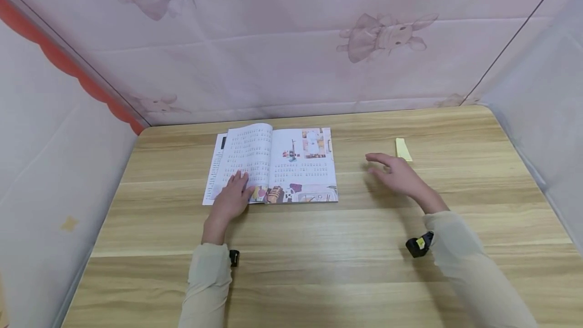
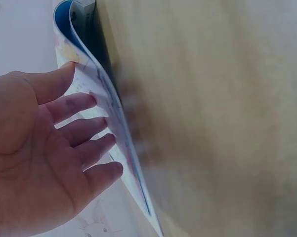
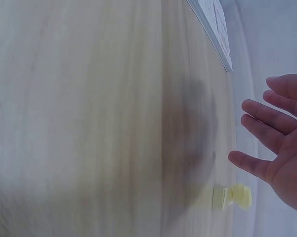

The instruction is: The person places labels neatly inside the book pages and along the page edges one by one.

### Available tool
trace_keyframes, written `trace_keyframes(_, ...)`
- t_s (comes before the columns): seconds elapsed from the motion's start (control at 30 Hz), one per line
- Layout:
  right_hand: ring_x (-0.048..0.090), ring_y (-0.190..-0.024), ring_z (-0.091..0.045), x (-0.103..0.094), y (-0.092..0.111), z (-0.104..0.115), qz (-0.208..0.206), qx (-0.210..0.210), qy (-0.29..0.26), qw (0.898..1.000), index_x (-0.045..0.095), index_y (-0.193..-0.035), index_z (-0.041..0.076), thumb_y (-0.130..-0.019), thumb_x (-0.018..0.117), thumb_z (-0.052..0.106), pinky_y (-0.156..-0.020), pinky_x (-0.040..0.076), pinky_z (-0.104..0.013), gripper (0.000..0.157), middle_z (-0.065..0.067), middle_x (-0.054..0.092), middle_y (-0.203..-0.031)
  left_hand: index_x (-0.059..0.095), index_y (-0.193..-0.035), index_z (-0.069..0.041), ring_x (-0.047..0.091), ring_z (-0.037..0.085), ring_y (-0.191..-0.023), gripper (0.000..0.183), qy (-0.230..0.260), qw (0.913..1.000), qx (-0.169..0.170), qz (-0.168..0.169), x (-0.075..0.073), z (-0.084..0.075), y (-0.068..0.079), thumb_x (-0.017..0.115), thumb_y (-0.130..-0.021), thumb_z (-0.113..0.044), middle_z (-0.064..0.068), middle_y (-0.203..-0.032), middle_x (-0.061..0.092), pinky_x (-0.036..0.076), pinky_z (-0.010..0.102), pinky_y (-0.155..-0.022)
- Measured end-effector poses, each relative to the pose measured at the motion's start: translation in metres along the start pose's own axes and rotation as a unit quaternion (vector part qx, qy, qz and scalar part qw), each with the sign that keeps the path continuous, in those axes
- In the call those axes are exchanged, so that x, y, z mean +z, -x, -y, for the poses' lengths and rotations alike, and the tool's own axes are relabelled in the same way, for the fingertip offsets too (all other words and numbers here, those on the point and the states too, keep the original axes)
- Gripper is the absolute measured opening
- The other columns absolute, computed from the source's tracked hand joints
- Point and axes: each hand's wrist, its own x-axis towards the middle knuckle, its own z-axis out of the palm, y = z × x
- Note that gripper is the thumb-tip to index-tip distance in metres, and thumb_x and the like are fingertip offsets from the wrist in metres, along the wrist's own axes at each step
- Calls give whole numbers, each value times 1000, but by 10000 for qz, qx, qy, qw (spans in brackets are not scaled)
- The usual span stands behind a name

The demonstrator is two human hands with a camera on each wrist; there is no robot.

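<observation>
An illustrated book (image 1: pixel 300 166) lies spread on the wooden table, its left pages bowing up near the spine. My left hand (image 1: pixel 232 197) rests with spread fingers on the lower part of the left page; the left wrist view shows its fingertips along the curved paper (image 2: pixel 96 79). Off to the right of the book, my right hand (image 1: pixel 395 173) hovers over the table with fingers extended and nothing held. Just beyond that hand sits a small pad of pale yellow sticky notes (image 1: pixel 403 150), whose top sheet stands curled up in the right wrist view.
The wooden table (image 1: pixel 319 262) runs back to a fabric wall (image 1: pixel 291 75) printed with rabbits. Pale side panels stand at left and right. A black wrist camera (image 1: pixel 419 245) is strapped at the right sleeve, another (image 1: pixel 234 258) at the left.
</observation>
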Motion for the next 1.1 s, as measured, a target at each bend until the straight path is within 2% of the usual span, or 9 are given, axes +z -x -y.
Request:
trace_keyframes(0.27,42,-120,-39,-13,6,-6,-131,4,-25,9999,50,-124,-6,-92,52,8,-97,34,-54,35,-23,51,-127,32,-139,2,10,38,-135,49,-164,9998,43,118,-7,0,-5,37,-98,-24,23,-148,14,15,52,-107)
trace_keyframes(0.4,42,-119,-40,-20,8,-7,-253,35,-36,9997,51,-124,-5,-92,52,8,-96,35,-55,34,-23,52,-125,37,-134,4,8,40,-135,43,-69,9999,79,87,-10,2,-9,37,-98,-20,25,-148,11,14,53,-107)
trace_keyframes(0.53,47,-113,-43,-26,10,-9,-462,62,-113,9988,52,-122,-6,-93,51,9,-93,39,-54,33,-24,53,-123,38,-132,3,11,40,-135,41,119,9999,91,43,-11,7,-11,39,-98,-20,26,-147,13,16,52,-107)
trace_keyframes(0.6,51,-107,-44,-28,10,-10,-586,69,-137,9982,53,-121,-7,-93,51,10,-88,42,-53,32,-25,55,-120,39,-131,1,19,40,-133,41,177,9998,76,-9,-10,10,-11,41,-97,-21,25,-146,18,21,52,-106)
trace_keyframes(0.7,57,-98,-41,-32,11,-11,-800,121,-138,9966,55,-119,-6,-94,50,11,-80,47,-50,31,-24,58,-115,39,-130,-1,43,40,-118,40,247,9996,42,-123,-11,12,-12,44,-96,-22,25,-141,31,36,51,-95)
trace_keyframes(0.8,59,-91,-37,-35,11,-11,-982,157,-106,9950,56,-118,-6,-94,50,12,-76,48,-47,30,-23,60,-112,37,-132,-3,51,39,-107,43,332,9992,-17,-209,-12,14,-11,47,-95,-23,24,-137,38,42,49,-88)
trace_keyframes(0.87,59,-90,-35,-38,12,-11,-1099,159,-109,9938,56,-118,-6,-94,50,11,-76,47,-45,30,-22,61,-111,32,-137,-3,46,39,-115,49,359,9992,-49,-166,-13,15,-12,46,-96,-24,23,-140,35,38,50,-94)
trace_keyframes(0.97,58,-91,-35,-43,12,-13,-1258,136,-81,9919,56,-117,-7,-94,49,11,-77,46,-42,30,-22,61,-111,25,-142,-1,26,39,-131,56,369,9993,-65,-43,-13,16,-11,44,-96,-26,21,-147,22,23,49,-106)
trace_keyframes(1.1,58,-90,-32,-48,12,-19,-1477,136,39,9889,57,-115,-8,-94,49,9,-74,45,-27,28,-23,62,-107,21,-143,1,13,35,-136,58,347,9994,-36,87,-12,17,-11,42,-97,-27,18,-149,13,14,46,-109)
